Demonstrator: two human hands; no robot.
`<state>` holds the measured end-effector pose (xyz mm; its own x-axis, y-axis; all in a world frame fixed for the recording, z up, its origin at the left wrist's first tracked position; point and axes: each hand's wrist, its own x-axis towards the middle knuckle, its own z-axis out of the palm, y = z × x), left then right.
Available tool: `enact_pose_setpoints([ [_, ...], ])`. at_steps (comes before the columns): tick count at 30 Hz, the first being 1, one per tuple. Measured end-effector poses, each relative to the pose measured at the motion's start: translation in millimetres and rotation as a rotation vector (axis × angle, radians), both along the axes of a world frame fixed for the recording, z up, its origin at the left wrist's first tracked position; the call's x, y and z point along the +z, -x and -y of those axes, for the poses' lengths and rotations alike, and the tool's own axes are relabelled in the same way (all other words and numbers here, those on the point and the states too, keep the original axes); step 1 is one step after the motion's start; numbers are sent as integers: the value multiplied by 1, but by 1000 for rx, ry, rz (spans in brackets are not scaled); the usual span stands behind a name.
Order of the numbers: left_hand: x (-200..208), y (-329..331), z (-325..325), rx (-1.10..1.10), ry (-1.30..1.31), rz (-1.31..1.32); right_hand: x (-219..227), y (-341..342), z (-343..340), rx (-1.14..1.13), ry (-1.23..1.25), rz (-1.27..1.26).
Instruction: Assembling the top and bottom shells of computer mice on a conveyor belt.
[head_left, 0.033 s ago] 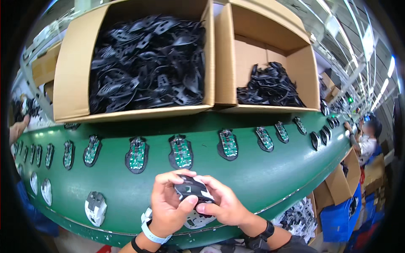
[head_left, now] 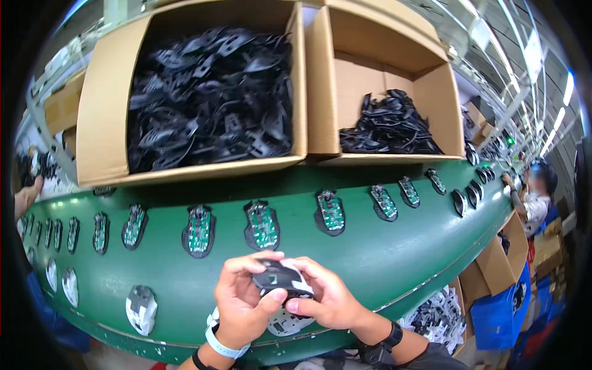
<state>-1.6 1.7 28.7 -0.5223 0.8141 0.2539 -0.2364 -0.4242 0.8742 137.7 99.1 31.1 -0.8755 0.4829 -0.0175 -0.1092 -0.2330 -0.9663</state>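
Observation:
Between my two hands is a black computer mouse shell with white areas on its right side [head_left: 280,280]. My left hand [head_left: 243,302] grips its left side, thumb at the near edge and fingers over the far edge. Closed on its right side is my right hand [head_left: 330,299], with the thumb pressing near the bottom edge. Just below the hands lies a white mouse shell piece [head_left: 287,323], partly covered by them. Beyond my hands, a mouse base with a green circuit board [head_left: 261,225] lies on the green conveyor belt [head_left: 364,265].
Two cardboard boxes of black plastic parts stand behind the belt, a fuller one [head_left: 300,92] and another [head_left: 324,80]. Several mouse bases line the far side. A white-and-black shell [head_left: 141,309] lies at left. A bin of white parts [head_left: 436,314] and a co-worker [head_left: 535,206] are at right.
Both hands keep their hold on the mouse shell, which has moved very slightly. The whole view has shifted a little.

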Motion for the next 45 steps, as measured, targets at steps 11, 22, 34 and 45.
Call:
enact_pose_setpoints([
  [11,13,-7,-5,16,69,274,30,-5,-51,10,-744,41],
  [22,5,15,-17,-70,25,261,35,74,-371,76,-1442,855],
  [34,0,13,5,-116,91,724,104,32,-309,-429,-693,-52],
  [45,-23,11,2,-283,149,836,55,5,-67,95,-61,-138],
])
